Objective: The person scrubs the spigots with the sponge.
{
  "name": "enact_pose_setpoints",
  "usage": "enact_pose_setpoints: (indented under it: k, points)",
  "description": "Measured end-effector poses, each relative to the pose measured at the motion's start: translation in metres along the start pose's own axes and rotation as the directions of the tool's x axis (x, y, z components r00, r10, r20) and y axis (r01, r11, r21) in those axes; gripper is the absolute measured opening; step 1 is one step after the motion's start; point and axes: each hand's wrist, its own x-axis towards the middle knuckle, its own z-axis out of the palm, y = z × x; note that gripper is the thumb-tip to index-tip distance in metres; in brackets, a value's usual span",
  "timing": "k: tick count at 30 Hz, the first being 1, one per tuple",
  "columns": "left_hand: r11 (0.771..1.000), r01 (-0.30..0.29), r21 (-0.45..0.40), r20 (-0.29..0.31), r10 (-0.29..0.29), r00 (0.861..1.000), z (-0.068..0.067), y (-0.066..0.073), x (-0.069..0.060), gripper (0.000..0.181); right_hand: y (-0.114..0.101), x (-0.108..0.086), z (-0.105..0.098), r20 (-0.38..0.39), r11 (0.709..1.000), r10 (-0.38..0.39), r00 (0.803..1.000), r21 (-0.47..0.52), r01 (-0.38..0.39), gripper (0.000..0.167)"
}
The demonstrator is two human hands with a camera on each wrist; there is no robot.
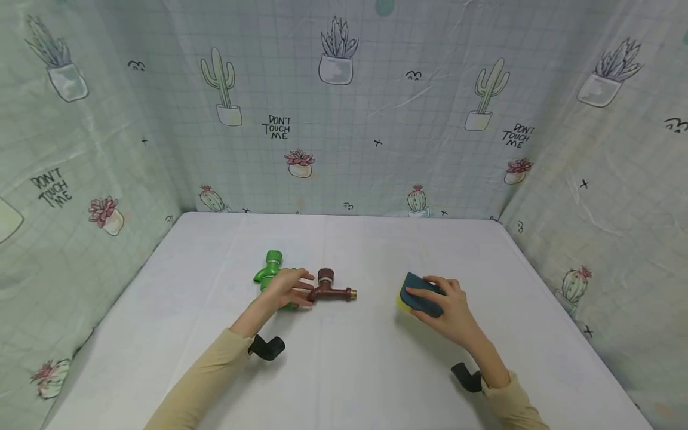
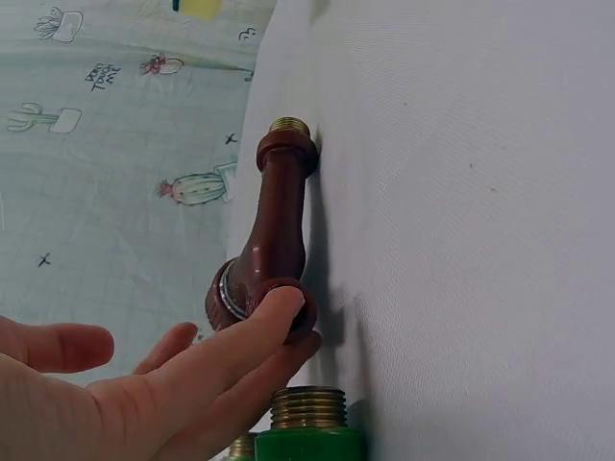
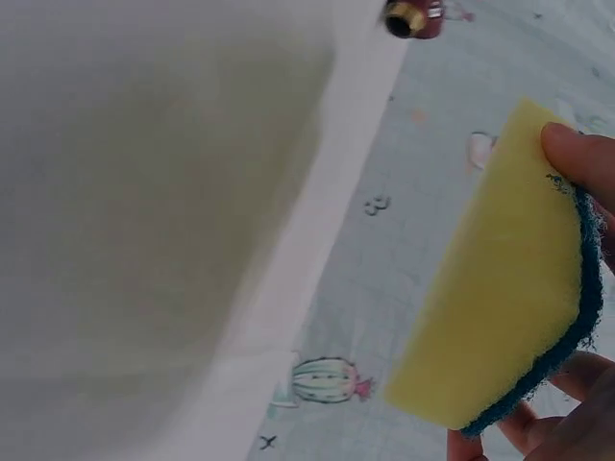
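A brown tap (image 1: 329, 292) with a threaded brass end lies on the white table. The extended fingers of my left hand (image 1: 288, 289) touch its near end, and in the left wrist view the fingertips (image 2: 281, 303) rest against the spout opening. Partly hidden under that hand lies a green tap (image 1: 270, 266); its brass threads and green collar (image 2: 309, 444) show in the left wrist view. My right hand (image 1: 454, 313) pinches a sponge (image 1: 421, 294) between thumb and fingers, off the table. The sponge is yellow foam (image 3: 509, 259) with a dark blue-green scouring layer.
The white table (image 1: 344, 370) carries both taps left of centre. Patterned cloth (image 1: 355, 119) hangs at the back and along both sides. Black angled pieces (image 1: 269, 347) sit at each wrist.
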Motion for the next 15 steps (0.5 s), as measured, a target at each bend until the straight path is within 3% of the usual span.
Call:
enact_pose_setpoints:
  k: [6,11,15]
  points:
    - [0.999,-0.014,-0.030,-0.026,0.013,1.000,-0.006,0.000,-0.006,0.042,0.015,-0.002,0.006,0.048,0.999,0.027,0.998,-0.045,-0.025,0.044]
    - [0.996,-0.093,0.012,-0.091,0.094,0.991,-0.011,0.002,-0.021,0.042,0.022,-0.001,0.008,0.058,0.996,0.027,0.998,-0.083,-0.022,0.042]
    - [0.982,-0.181,0.053,-0.152,0.187,0.970,-0.013,0.002,-0.032,0.041,0.026,0.004,0.009,0.082,0.991,0.020,0.996,-0.135,-0.009,0.043]
